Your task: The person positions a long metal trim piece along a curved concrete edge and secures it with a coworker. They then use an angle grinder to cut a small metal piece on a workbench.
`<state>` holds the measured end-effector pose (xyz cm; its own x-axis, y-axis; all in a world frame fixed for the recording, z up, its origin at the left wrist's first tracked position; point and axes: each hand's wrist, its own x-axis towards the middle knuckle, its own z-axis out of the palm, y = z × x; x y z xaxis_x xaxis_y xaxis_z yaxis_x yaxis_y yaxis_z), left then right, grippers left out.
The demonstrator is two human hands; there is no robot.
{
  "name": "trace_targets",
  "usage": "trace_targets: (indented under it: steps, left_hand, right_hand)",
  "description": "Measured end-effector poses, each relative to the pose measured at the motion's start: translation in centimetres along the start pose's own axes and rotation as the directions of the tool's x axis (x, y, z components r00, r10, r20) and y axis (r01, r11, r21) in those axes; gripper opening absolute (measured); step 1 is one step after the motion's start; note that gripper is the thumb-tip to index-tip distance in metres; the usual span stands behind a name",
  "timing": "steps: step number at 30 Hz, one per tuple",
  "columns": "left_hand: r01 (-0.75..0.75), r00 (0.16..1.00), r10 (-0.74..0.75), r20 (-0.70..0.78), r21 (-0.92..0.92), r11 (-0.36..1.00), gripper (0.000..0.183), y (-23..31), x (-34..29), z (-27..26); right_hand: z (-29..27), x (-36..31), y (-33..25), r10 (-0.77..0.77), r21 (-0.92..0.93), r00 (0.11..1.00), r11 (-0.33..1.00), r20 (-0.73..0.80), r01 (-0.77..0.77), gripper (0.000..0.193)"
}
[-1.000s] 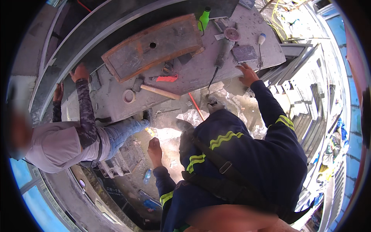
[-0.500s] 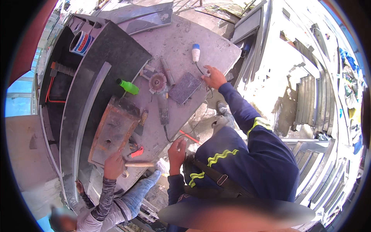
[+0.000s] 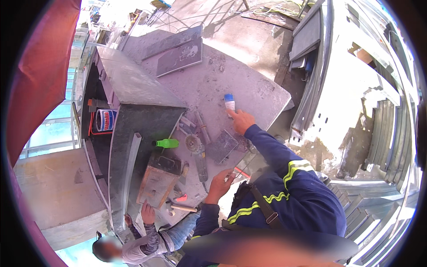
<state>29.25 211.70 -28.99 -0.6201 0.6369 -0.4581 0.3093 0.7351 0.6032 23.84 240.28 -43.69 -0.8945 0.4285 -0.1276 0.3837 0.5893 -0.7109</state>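
Downward from the head camera, a wearer in navy sleeves works at a dusty stone worktop (image 3: 260, 91). The right hand (image 3: 243, 123) reaches across, its fingers meeting the white end of a blue-and-white power plug (image 3: 229, 102) near the right edge of the worktop; whether they close around it, I cannot tell. The left hand (image 3: 219, 185) is at the near edge, thumb and fingertips drawn close together, apparently on a thin cord, though that is too small to confirm. Between the hands, a dark stone slab (image 3: 222, 147) lies flat, which probably keeps it steady. Beside it, an angle grinder (image 3: 201, 163) rests with its disc at the far end, leaving its body toward the wearer, seemingly for easy reach. At lower left, a co-worker's hand (image 3: 148, 214) touches a rust-edged box (image 3: 156, 183).
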Motion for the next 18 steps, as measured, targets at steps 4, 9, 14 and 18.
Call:
trace_targets:
  steps: [4,9,14,18]
  left_hand:
    - [-0.05,0.999,0.051,-0.012,0.068,0.996,0.044,0.9,3.2,-0.9]
    - [-0.121,0.99,0.121,-0.074,-0.002,0.993,0.047,0.3,5.1,-0.8]
    - [-0.073,0.997,0.067,-0.035,-0.181,0.981,0.042,-0.6,6.8,0.3]
    - [-0.095,0.992,0.083,-0.094,-0.128,0.987,0.045,-0.6,9.0,0.6]
  right_hand:
    - [-1.1,0.8,-0.5,-0.012,0.005,0.998,1.0,0.064,0.011,0.07]
    - [-2.6,2.4,-1.1,0.018,0.002,0.974,1.0,0.225,-0.019,0.077]
    - [-3.2,-0.9,0.9,-0.041,0.072,0.99,0.997,0.132,0.032,0.081]
    - [-5.6,-3.3,2.6,-0.028,0.153,0.997,0.988,0.07,0.017,0.081]
